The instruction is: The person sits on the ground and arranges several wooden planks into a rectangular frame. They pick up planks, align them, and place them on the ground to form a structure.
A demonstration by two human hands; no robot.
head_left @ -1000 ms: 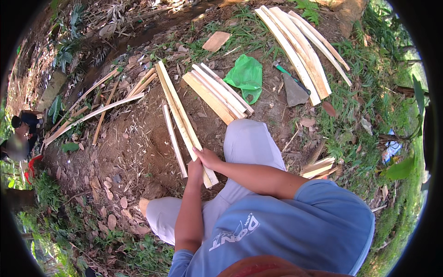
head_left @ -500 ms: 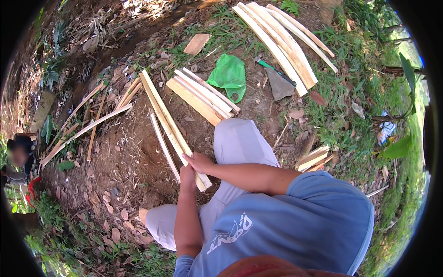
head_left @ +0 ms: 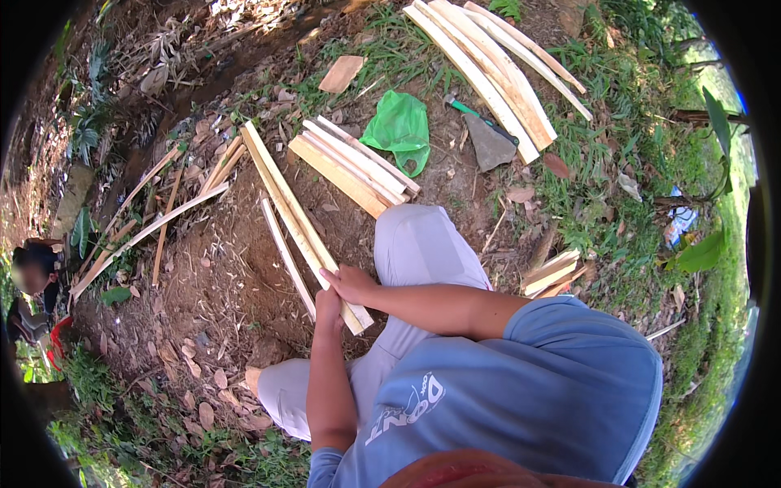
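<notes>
Head view: our left hand (head_left: 328, 307) and right hand (head_left: 352, 285) sit close together, both curled around the lower part of two long, straight, pale-yellow wooden strips (head_left: 285, 210); undersides of the grip hidden. Pair lies side by side, slanting up and left from between our knees in light-grey trousers (head_left: 427, 244). Just left of it we note one thin, pale wooden strip (head_left: 287, 259) on brown soil. Rightward: shorter pale wooden strips (head_left: 350, 171) in a row, then a crumpled green plastic bag (head_left: 399, 130).
</notes>
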